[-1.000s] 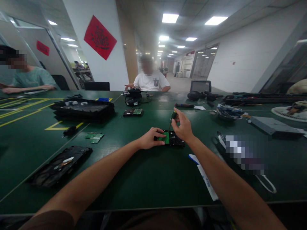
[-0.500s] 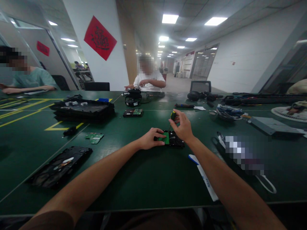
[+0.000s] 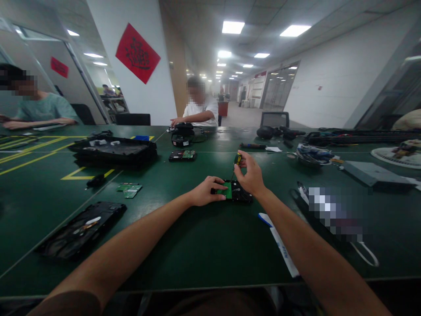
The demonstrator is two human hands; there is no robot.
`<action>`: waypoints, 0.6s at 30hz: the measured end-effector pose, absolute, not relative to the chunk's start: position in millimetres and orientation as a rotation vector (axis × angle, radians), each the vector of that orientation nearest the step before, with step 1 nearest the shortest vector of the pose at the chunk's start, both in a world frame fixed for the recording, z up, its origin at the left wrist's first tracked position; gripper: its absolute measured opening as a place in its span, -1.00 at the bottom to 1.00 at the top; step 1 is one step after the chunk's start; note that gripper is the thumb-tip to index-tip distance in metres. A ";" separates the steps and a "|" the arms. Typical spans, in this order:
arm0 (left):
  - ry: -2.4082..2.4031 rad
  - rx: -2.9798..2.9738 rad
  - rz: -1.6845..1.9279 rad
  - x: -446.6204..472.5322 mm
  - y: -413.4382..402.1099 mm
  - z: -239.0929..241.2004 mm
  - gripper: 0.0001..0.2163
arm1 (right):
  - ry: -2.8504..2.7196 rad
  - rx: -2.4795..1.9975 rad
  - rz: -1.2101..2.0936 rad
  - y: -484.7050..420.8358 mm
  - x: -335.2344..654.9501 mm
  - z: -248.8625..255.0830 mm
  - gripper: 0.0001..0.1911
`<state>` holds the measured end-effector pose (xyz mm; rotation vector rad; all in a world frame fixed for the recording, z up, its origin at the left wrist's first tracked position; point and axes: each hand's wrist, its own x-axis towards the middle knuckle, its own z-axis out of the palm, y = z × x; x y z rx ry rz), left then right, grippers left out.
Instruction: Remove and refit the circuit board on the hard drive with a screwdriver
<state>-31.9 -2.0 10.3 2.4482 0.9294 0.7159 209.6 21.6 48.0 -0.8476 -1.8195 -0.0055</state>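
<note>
A small hard drive (image 3: 241, 194) with a green circuit board (image 3: 226, 191) lies on the green table (image 3: 204, 245) in front of me. My left hand (image 3: 205, 191) rests on its left edge, fingers curled over the board and pressing it down. My right hand (image 3: 250, 175) is closed round the handle of a small screwdriver (image 3: 237, 160), which stands nearly upright with its tip down on the drive.
A white and blue strip (image 3: 280, 245) lies near my right forearm. An opened black drive (image 3: 82, 228) and a loose green board (image 3: 129, 189) sit to the left, a black tray stack (image 3: 113, 150) and another drive (image 3: 183, 155) farther back. Two people sit across and left.
My right hand has twisted the screwdriver slightly and its handle now stands a little higher. The person across the table has leaned to the left. My left hand has stayed put.
</note>
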 end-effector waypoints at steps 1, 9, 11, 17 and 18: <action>0.928 2.446 0.716 -31.8 -2.0 10.4 -0.59 | -1.811 -0.848 0.004 22.1 209.6 47.5 -0.44; 0.916 2.475 0.708 -32.0 -1.6 11.0 -0.58 | -1.814 -0.837 -0.012 21.6 209.7 48.5 -0.48; 0.914 2.476 0.708 -32.1 -1.7 10.8 -0.58 | -1.803 -0.836 0.015 21.6 209.2 48.0 -0.48; 0.921 2.473 0.709 -32.1 -1.2 10.4 -0.58 | -1.801 -0.848 0.002 21.1 209.3 48.5 -0.46; 0.920 2.474 0.709 -32.1 -1.0 10.3 -0.58 | -1.816 -0.844 -0.016 20.8 209.5 48.9 -0.46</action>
